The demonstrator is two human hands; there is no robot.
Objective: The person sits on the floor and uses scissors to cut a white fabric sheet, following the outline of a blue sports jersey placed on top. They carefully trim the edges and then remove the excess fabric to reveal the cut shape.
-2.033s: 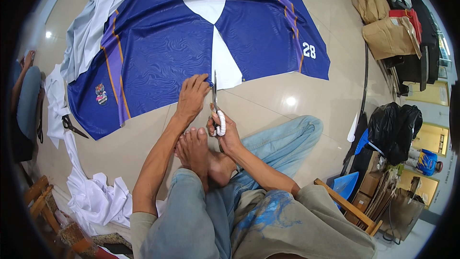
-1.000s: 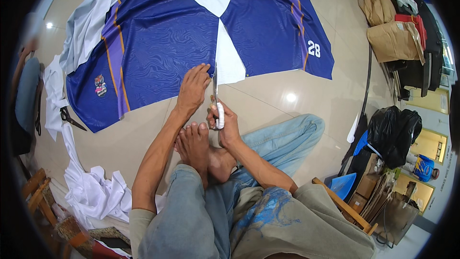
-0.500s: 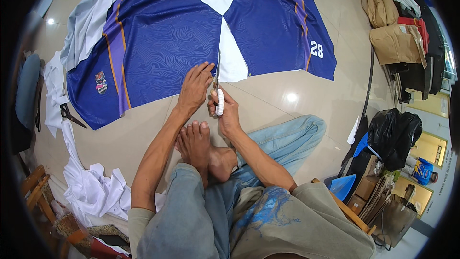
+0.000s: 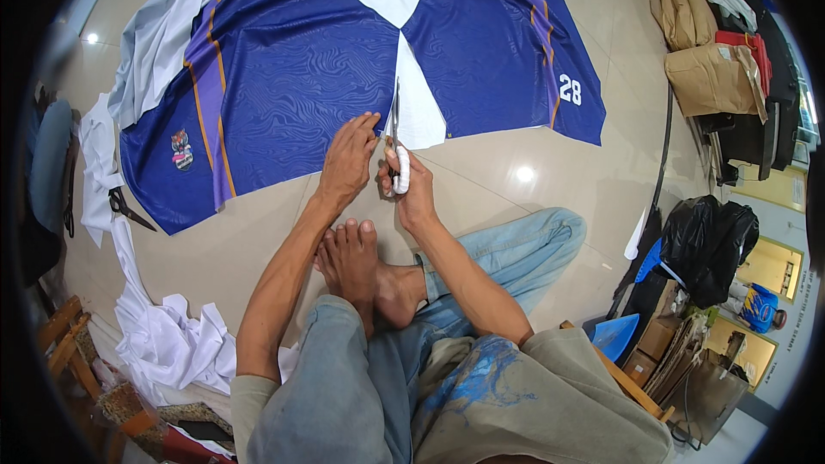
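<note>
A large printed fabric piece (image 4: 301,77), dark blue with purple and orange side stripes, lies spread on the tiled floor. White cloth (image 4: 418,116) shows in a wedge at its middle. My right hand (image 4: 414,189) grips scissors (image 4: 401,167) whose handle is wrapped in white. Their blades point away from me, along the blue edge beside the white wedge. My left hand (image 4: 348,155) lies flat with fingers stretched out, its fingertips on the blue fabric's near edge just left of the blades.
Black scissors (image 4: 129,209) lie on the floor at the left, near crumpled white fabric (image 4: 176,335). My bare foot (image 4: 351,262) is just below my hands. Along the right stand paper bags (image 4: 713,82), a black plastic bag (image 4: 709,245) and a blue dustpan (image 4: 614,335).
My right hand and the scissors have shifted slightly toward me and to the right. The left hand stays on the fabric, nearly unmoved.
</note>
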